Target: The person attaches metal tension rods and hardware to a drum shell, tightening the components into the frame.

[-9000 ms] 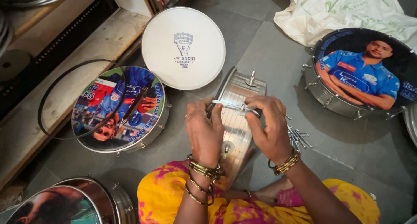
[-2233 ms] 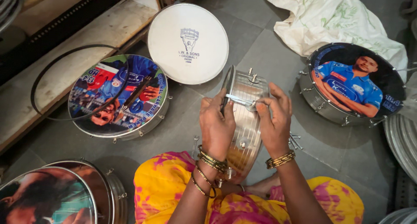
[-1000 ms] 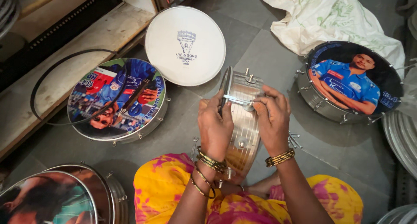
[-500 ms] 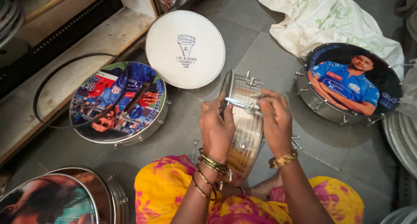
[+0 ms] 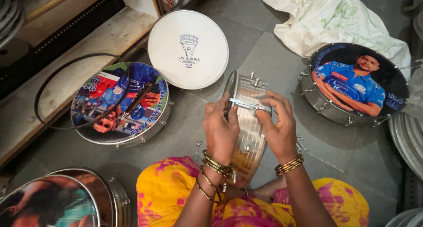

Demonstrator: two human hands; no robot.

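Head camera looks down on a steel drum shell [image 5: 251, 134] stood on edge against the person's lap, on the grey floor [image 5: 260, 55]. Left hand [image 5: 221, 129] and right hand [image 5: 276, 125] both pinch a thin metal tension hook [image 5: 241, 105] across its rim. A white-skinned drum [image 5: 188, 49] lies just beyond, and picture-printed drums [image 5: 121, 104] rest on either side.
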